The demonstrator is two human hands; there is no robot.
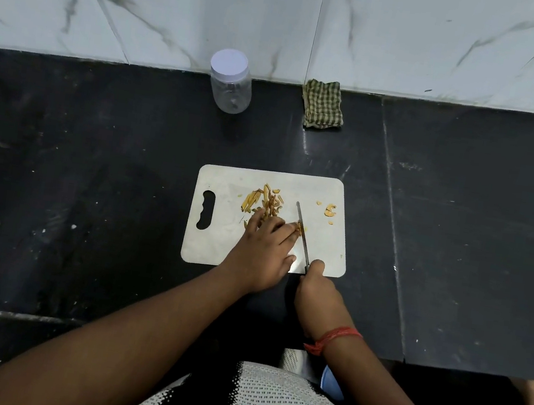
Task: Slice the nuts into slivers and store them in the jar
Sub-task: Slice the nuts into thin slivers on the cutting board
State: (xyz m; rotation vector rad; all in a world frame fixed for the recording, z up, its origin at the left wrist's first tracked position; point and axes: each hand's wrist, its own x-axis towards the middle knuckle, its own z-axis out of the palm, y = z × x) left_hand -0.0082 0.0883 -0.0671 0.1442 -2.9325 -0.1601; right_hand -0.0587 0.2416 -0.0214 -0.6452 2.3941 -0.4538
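Fingertips close to the blade while slicing nuts

The left hand [264, 250] pins a nut [299, 226] on the cutting board [214, 246] right against the knife [302, 234], gripped by the right hand [317, 286]; a slip could nick the fingertips or scatter slivers [262, 201] onto the counter [90, 177]. The jar [231, 82] stands capped, well behind.

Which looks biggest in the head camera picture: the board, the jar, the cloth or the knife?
1. Board, by far the biggest.
2. Jar and cloth: they look about alike, too close to rank.
3. Knife, long but very thin; the right hand hides its handle.
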